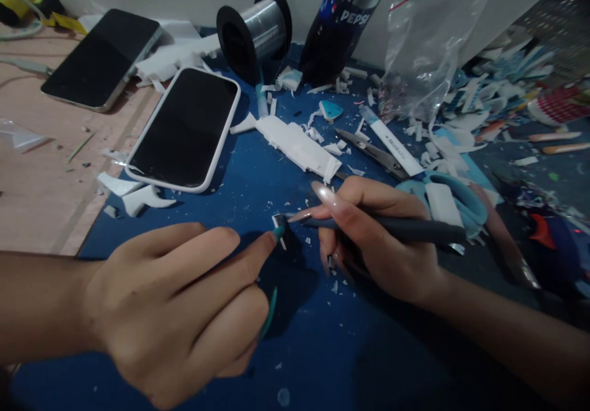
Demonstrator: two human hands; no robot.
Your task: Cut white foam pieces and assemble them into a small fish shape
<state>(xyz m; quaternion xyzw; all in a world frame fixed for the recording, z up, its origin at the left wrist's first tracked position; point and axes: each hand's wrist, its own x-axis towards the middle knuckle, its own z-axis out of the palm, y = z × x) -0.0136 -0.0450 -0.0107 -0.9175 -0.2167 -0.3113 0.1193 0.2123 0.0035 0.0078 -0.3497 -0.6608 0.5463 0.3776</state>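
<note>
My left hand [188,306] has its fingers curled, with the index fingertip, its nail green, pressed down on a small white piece [278,221] on the blue mat [304,349]. In my right hand [378,239] is a slim, dark pen-like tool [401,227], held as one holds a pen. Its narrow tip points left and reaches the small piece; whether it touches cannot be made out. Tiny white scraps lie around both hands. Just beyond the right hand are blue-handled scissors [474,205] and a torn white strip [299,144].
Two phones, one black [104,54] and one white-rimmed [187,128], lie at the left. Behind stand a wire spool [265,27], a Pepsi bottle [343,24] and a clear plastic bag [424,42]. A heap of white and blue scraps [498,85] spreads at the right.
</note>
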